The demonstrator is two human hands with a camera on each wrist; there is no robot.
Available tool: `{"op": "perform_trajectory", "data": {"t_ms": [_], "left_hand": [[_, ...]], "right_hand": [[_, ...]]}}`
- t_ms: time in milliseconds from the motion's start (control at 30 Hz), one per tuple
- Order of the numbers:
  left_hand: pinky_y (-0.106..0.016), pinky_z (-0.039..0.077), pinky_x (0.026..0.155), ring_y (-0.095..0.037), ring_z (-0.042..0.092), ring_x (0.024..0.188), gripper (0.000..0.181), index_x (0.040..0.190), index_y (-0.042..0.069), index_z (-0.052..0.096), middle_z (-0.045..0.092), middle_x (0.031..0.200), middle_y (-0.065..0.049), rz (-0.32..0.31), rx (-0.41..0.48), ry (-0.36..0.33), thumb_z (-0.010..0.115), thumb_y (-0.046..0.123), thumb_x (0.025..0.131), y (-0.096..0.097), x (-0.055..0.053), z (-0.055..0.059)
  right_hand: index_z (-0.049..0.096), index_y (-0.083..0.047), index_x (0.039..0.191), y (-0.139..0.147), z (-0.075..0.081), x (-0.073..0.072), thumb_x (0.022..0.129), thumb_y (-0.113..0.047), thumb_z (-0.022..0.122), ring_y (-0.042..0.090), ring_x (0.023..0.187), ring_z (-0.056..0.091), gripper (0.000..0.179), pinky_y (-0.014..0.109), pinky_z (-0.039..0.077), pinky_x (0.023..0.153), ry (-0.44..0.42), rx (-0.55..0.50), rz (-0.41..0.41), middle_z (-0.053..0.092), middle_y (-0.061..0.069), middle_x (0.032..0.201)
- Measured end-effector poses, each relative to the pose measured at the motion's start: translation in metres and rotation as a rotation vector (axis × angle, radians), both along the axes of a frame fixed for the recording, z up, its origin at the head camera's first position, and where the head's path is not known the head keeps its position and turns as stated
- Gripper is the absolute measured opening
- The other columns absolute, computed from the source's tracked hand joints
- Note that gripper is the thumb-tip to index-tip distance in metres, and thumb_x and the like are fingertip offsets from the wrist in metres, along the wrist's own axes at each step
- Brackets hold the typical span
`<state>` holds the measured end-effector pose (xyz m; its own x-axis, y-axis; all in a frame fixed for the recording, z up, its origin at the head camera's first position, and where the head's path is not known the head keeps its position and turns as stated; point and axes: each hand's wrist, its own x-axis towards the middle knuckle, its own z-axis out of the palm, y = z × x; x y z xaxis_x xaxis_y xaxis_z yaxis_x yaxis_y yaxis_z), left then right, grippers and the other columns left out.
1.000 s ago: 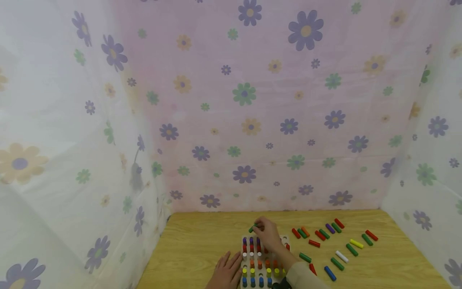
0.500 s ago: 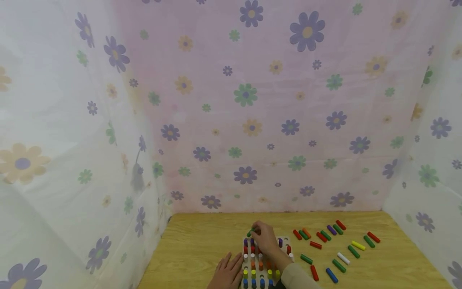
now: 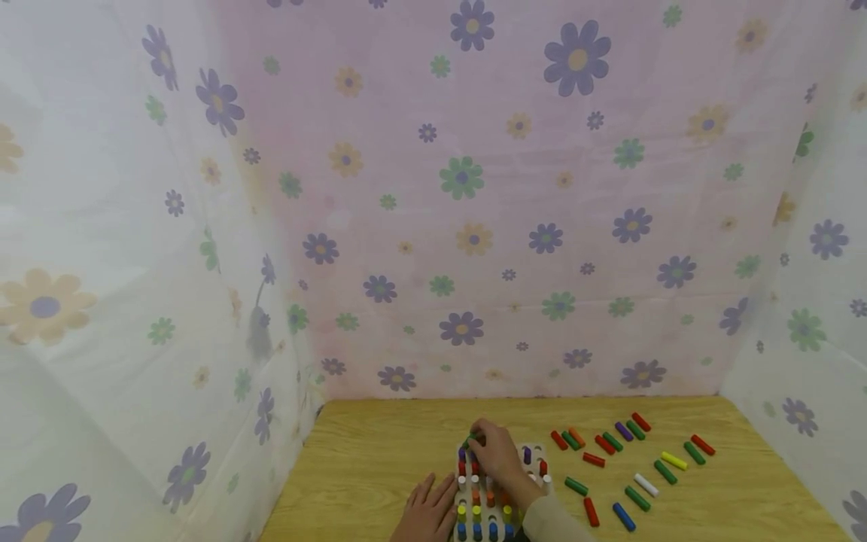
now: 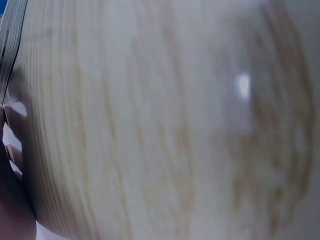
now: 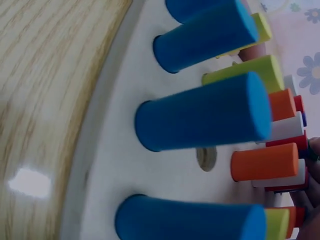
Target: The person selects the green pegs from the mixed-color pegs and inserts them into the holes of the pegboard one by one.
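A pale pegboard (image 5: 112, 145) stands on the table, with rows of purple, red, white, orange, yellow and blue pegs upright in its holes. Over its far left corner, my right hand (image 3: 497, 455) pinches a green peg (image 3: 468, 441) between thumb and fingertips. The peg is tilted and sits close above the purple row. Flat beside the board's left edge lies my left hand (image 3: 427, 512), fingers spread, fingertips right at the edge. Large blue pegs (image 5: 205, 115) fill the right wrist view, an orange peg (image 5: 265, 162) behind them near a bare hole.
Loose pegs lie scattered over the right of the wooden table (image 3: 366, 452), among them a red peg (image 3: 591, 512), a blue peg (image 3: 624, 517), a white peg (image 3: 646, 485) and a yellow peg (image 3: 674, 461). Flowered cloth (image 3: 406, 188) walls the table's back and sides.
My right hand has moved a little left and nearer with the green peg, from beyond the board's far edge to its far left corner. The left hand stays by the board.
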<state>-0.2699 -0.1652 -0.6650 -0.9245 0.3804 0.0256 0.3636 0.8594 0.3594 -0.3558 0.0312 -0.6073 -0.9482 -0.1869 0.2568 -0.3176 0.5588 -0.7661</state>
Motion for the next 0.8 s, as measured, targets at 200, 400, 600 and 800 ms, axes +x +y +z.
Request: {"op": "perform_trajectory", "data": {"t_ms": [200,400,600,800], "left_hand": [[-0.065,0.037,0.111,-0.038,0.038,0.147,0.059,0.156,0.026,0.047,0.044,0.159,0.009,-0.001,0.001,0.005,0.025,0.055,0.110,0.0015,-0.0016,-0.0016],[-0.064,0.037,0.112,-0.037,0.038,0.147,0.059,0.156,0.026,0.047,0.045,0.159,0.009,0.005,-0.002,0.008,0.025,0.056,0.110,0.0013,-0.0025,-0.0008],[-0.064,0.037,0.112,-0.037,0.039,0.146,0.060,0.156,0.025,0.048,0.045,0.159,0.009,0.007,-0.009,0.014,0.024,0.056,0.110,0.0007,-0.0030,-0.0006],[-0.065,0.037,0.111,-0.038,0.039,0.146,0.060,0.156,0.026,0.048,0.044,0.159,0.010,0.007,-0.010,0.008,0.023,0.056,0.110,0.0003,-0.0031,-0.0027]], "right_hand": [[0.071,-0.007,0.110,-0.0025,-0.0039,0.0010,0.096,-0.015,0.073,0.015,0.083,0.067,0.015,0.037,0.057,0.070,0.005,0.076,-0.043,0.072,-0.001,0.094],[0.073,-0.010,0.110,-0.0045,-0.0043,-0.0018,0.096,-0.017,0.073,0.015,0.084,0.068,0.015,0.039,0.057,0.070,0.022,0.096,-0.070,0.073,-0.002,0.095],[0.075,-0.011,0.106,-0.0063,-0.0020,-0.0034,0.095,-0.017,0.074,0.014,0.083,0.066,0.013,0.040,0.057,0.071,-0.005,0.121,-0.069,0.072,-0.004,0.093],[0.077,-0.010,0.108,-0.0075,-0.0011,-0.0033,0.096,-0.017,0.073,0.015,0.085,0.067,0.014,0.043,0.058,0.075,-0.052,0.123,-0.064,0.073,-0.002,0.095]]}}
